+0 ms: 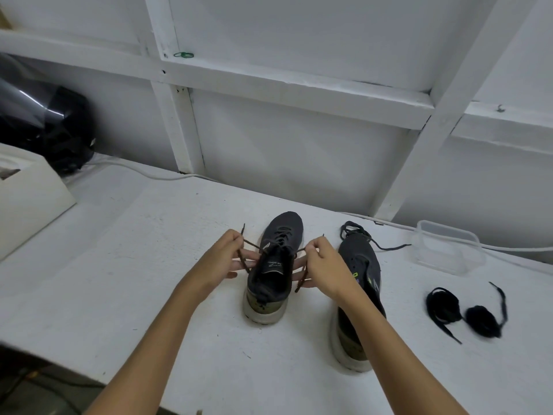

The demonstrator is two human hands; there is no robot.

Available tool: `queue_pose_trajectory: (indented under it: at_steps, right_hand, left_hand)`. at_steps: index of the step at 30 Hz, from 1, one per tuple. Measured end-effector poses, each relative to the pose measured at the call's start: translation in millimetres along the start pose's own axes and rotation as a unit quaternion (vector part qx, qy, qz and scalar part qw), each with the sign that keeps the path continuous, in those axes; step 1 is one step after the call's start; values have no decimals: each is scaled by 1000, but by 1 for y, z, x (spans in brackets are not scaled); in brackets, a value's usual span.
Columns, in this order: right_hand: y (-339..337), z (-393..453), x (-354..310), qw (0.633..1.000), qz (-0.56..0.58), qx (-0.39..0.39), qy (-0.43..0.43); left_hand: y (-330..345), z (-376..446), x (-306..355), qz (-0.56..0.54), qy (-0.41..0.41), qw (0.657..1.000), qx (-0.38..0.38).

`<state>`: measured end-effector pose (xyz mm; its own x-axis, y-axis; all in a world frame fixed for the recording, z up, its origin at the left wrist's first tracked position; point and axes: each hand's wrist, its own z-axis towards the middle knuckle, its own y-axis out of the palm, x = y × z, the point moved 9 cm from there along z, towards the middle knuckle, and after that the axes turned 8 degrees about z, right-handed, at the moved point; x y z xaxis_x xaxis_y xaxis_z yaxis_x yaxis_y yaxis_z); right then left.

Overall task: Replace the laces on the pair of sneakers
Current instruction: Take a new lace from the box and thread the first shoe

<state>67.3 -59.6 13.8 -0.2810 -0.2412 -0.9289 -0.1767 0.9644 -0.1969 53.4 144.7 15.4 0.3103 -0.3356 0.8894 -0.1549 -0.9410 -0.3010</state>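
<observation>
Two dark sneakers stand on the white table, toes pointing away from me. The left sneaker [273, 271] is threaded with a brown lace [250, 244] whose two ends come out at the top eyelets. My left hand [223, 256] pinches one end of that lace to the shoe's left. My right hand [321, 262] pinches the other end to its right. The right sneaker [363, 265] has no lace in its eyelets and is partly hidden by my right forearm. A dark loose lace [359, 232] lies by its toe. Coiled black laces [460, 310] lie further right.
A clear plastic container [446, 247] stands at the back right of the table. A white box [27, 199] and a black helmet [48, 127] sit at the left. A white cable [143, 172] runs along the wall. The table's front edge [89, 375] is close to me.
</observation>
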Motion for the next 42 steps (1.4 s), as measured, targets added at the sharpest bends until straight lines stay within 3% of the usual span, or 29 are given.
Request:
queue_pose_trajectory:
  at_steps: [2, 7, 12, 17, 25, 31, 36, 40, 42]
  right_hand:
    - [3, -1, -7, 997, -67, -7, -34]
    - [16, -5, -30, 957, -238, -10, -163]
    - [21, -2, -33, 945, -272, 13, -183]
    - [18, 1, -33, 948, -262, 36, -176]
    - [-4, 2, -15, 986, -111, 89, -88]
    - [-8, 6, 1, 995, -28, 99, -6]
    - [-4, -2, 7, 989, 106, 70, 72]
    - [-6, -2, -1, 998, 38, 25, 51]
    - [-18, 4, -11, 996, -89, 21, 2]
  left_hand:
    - [1, 2, -1, 52, 7, 998, 15]
    - [12, 6, 21, 254, 144, 956, 42]
    - [20, 9, 29, 358, 203, 906, 94]
    - [18, 4, 30, 347, 255, 889, 159]
    - [13, 3, 19, 277, 208, 923, 168]
    - [12, 1, 21, 162, 146, 963, 156]
    - [8, -1, 10, 73, 82, 984, 137]
    - [1, 1, 7, 58, 66, 991, 102]
    - [-4, 3, 7, 70, 70, 990, 96]
